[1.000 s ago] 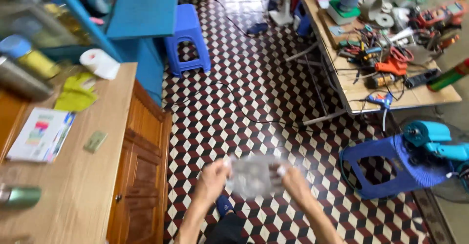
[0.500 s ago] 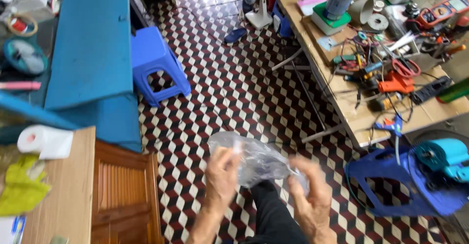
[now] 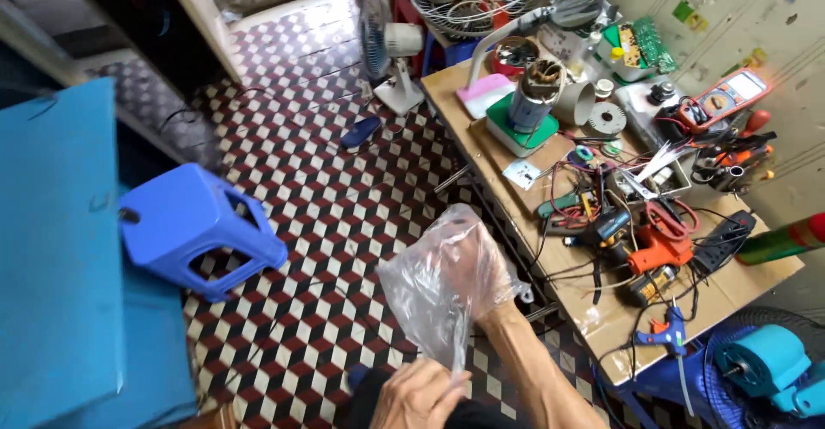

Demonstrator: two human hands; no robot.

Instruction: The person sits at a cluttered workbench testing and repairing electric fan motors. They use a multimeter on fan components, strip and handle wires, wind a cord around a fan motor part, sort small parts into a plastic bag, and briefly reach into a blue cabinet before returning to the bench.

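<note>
Both of my hands work one crumpled clear plastic bag (image 3: 434,296) above the checkered floor tiles (image 3: 318,223); my right hand (image 3: 481,279) sits inside it, my left hand (image 3: 421,395) pinches its lower edge closed; next, I judge, pulling it snug.

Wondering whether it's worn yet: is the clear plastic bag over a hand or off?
Over: the right hand is inside the clear plastic bag; the left hand pinches its lower edge.

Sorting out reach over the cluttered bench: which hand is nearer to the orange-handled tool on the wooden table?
Right. The right hand, inside the clear plastic bag, is raised just left of the orange-handled tool. The left hand pinches the bag's lower end, lower and farther left.
</note>
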